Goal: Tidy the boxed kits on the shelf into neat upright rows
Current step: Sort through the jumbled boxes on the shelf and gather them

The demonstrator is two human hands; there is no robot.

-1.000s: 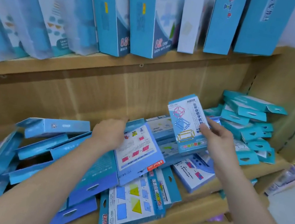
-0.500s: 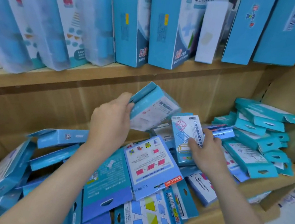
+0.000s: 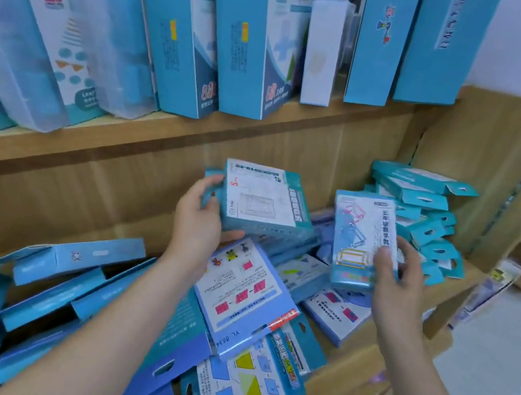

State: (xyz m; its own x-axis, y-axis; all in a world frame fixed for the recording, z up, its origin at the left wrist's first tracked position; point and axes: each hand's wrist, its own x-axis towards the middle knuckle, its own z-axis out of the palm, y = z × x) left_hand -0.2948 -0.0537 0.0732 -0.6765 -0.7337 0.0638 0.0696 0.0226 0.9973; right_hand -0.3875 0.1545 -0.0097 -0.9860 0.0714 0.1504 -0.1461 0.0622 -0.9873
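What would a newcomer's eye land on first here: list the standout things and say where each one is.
Mid-frame, the left hand grips a white-backed kit and the right hand grips a kit with frame drawings, both held above the lower shelf. Below them a heap of blue kits lies flat and criss-crossed, with a teal stack at the shelf's right end. On the upper shelf, tall boxes stand in a leaning row.

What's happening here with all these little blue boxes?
A person is sorting boxed kits on a wooden shelf. The left hand grips a white-faced kit above the heap, while the right hand holds a second kit upright beside it. Below them the other kits lie jumbled, apart from a flat stack at the right end. None stands in a row yet.
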